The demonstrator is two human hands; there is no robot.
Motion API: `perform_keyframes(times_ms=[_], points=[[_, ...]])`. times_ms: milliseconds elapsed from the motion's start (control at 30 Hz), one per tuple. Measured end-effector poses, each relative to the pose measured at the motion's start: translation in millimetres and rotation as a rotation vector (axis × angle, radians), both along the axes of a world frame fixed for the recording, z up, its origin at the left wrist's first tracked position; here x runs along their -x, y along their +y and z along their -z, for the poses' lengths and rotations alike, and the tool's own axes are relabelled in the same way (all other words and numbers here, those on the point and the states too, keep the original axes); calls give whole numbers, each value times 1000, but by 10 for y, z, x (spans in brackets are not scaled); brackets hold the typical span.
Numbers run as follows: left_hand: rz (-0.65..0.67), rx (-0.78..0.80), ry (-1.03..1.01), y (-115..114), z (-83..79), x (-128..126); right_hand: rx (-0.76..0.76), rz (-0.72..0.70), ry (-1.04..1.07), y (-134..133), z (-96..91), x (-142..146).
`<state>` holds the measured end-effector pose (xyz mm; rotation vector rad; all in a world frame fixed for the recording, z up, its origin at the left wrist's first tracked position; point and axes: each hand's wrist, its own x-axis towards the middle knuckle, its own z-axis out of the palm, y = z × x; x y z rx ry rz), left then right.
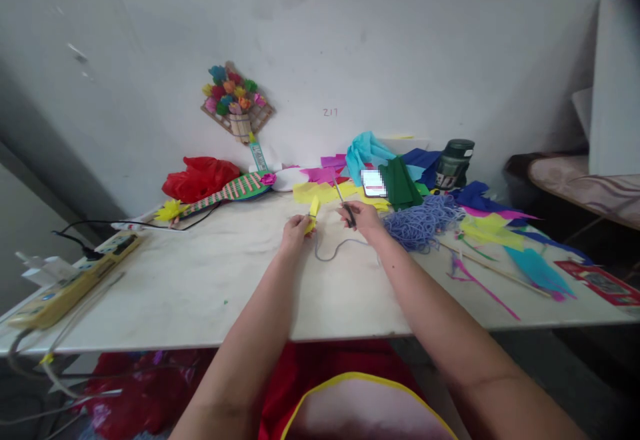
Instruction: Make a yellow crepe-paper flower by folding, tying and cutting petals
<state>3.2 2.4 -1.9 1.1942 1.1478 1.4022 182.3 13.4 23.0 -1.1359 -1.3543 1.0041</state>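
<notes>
Folded yellow paper [315,207] above middle of surface [200,300], upright in left hand [296,231], fingers pinched shut on it. Grey-blue strand [330,259] trails from there, curving rightward. Right hand [369,220] just to the right, fingers curled around black-handled scissors [349,216], blades pointing away from the person. Blue yarn pile [425,222] beside right wrist; phone [374,184] behind. Power strip [80,283] far left; dark-lidded jar [454,165] back right.

Dressed in red cloth [345,357]; fronted by a pale, rounded panel [370,413]; edged with narrow, curved yellow trim [350,375]; bare at both forearms [263,320].
</notes>
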Motion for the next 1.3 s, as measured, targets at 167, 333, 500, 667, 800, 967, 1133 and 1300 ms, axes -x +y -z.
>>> perform_keyframes(times_ms=[167,333,500,667,800,967,1133,1300], points=[[10,30,-62,-16,-40,-5,-84,198,-580,230,70,-229],[51,27,-105,-34,-43,-20,40,208,-878,365,90,-203],[68,23,-161,-26,-25,-22,-173,285,-811,335,13,2],[54,-45,-203,-8,-11,-14,68,-73,-391,45,-50,279],[68,-93,-254,-1,-7,-13,325,-430,-136,-143,-4,417],[22,-95,-310,16,-23,-12,316,-479,122,-127,31,308],[-2,-87,-361,21,-39,-6,87,-238,537,-21,-69,61],[-5,-91,-369,24,-33,-4,-124,122,757,88,-146,-141]])
